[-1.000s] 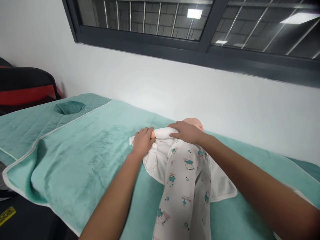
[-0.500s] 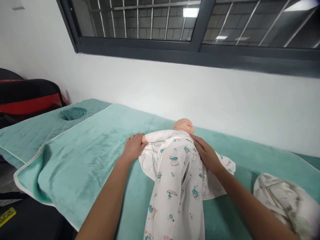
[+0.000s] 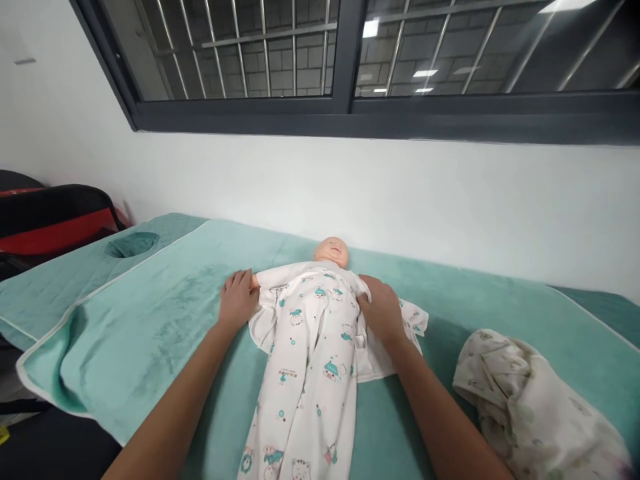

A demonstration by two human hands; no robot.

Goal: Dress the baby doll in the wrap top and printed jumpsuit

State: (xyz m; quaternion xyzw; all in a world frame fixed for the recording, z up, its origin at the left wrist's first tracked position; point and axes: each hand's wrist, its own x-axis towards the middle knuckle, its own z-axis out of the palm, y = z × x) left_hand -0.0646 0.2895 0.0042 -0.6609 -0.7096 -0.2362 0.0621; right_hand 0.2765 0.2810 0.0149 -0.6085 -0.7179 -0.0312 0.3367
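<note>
A baby doll (image 3: 331, 251) lies on its back, its head toward the wall. White baby clothes (image 3: 310, 360) printed with small animals and houses cover its body and stretch toward me. At the doll's outstretched arm on the left, my left hand (image 3: 237, 299) is closed around the doll's hand at the cuff. My right hand (image 3: 383, 310) grips the cloth by the doll's shoulder on the other side, thumb and fingers bent round it. A loose sleeve (image 3: 414, 319) of the garment sticks out past my right wrist. The doll's other arm is hidden.
Under the doll is a green plush cover (image 3: 165, 333) on a massage-type bed with a face hole (image 3: 133, 245). A crumpled printed cloth (image 3: 530, 407) lies at the right. Behind are a white wall and a barred window (image 3: 240, 113). A black-and-red chair (image 3: 60, 220) stands left.
My right hand has gone from lying along the doll's side to gripping the cloth at its shoulder. My left hand keeps its hold. The camera view has shifted right.
</note>
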